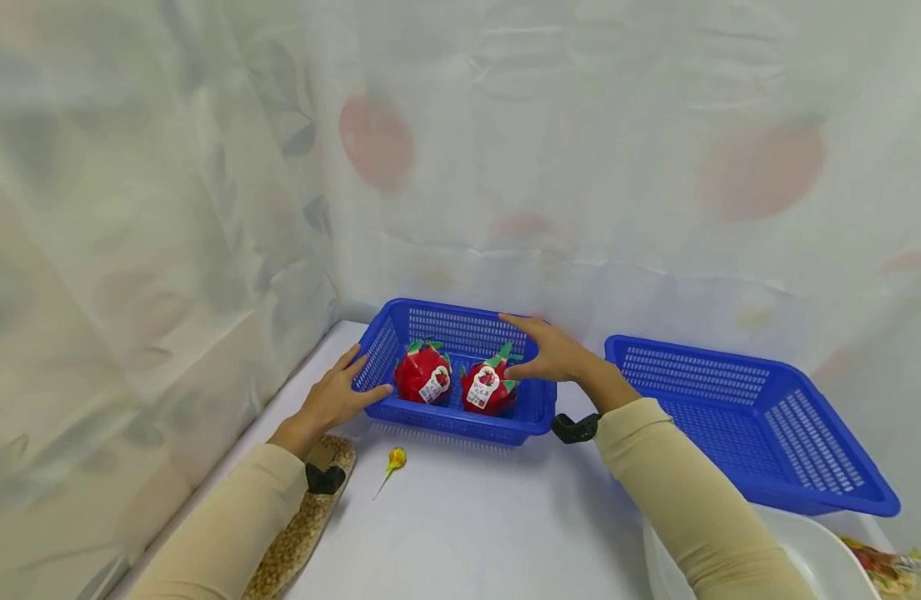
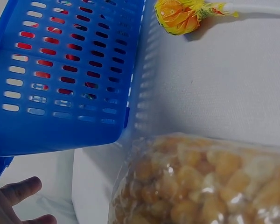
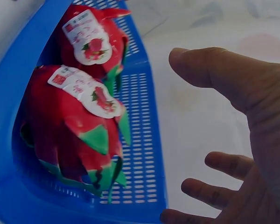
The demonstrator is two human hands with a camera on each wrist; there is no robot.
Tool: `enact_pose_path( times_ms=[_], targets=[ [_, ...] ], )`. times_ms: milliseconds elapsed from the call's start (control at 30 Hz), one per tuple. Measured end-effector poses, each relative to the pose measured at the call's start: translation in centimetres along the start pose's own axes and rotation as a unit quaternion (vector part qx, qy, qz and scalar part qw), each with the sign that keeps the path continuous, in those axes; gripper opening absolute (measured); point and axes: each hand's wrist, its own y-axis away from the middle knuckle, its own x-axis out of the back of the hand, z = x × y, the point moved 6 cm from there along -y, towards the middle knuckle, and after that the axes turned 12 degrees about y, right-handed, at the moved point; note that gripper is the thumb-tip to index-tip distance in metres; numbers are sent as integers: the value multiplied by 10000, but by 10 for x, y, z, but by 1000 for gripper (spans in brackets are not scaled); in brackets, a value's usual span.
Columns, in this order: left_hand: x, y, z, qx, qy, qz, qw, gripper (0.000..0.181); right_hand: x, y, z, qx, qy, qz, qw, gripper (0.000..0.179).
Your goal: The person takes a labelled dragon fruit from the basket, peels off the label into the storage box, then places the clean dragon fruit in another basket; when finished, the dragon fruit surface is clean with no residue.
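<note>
Plainly, the blue basket [image 1: 445, 421] sits at the centre of the head view, holding two red dragon fruits [image 1: 415, 377]. There the right hand [image 1: 553, 350] overlaps one fruit, but the right wrist view shows its thumb clear of both, fingers spread and gripping nothing. The left hand [image 1: 338, 392] spreads its fingers at the basket's left end; whether it touches the rim I cannot tell. Only the left wrist view shows red through that end's slots, with the lollipop [image 2: 177, 16] upper centre and the clear bag [image 2: 200, 182] lower right. In the head view, the basket's long axis runs left to right, dipping slightly rightward; green tips point mostly upward. White stickers [image 3: 88, 39] show a fruit picture; their writing is unreadable.
</note>
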Motion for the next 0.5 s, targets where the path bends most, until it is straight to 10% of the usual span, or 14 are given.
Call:
enact_pose_path(
  times_ms=[500],
  targets=[
    [-1, 1, -1, 41, -15, 64, 10000, 105, -41, -29, 8, -87, -67, -1046, 9945, 93]
  ],
)
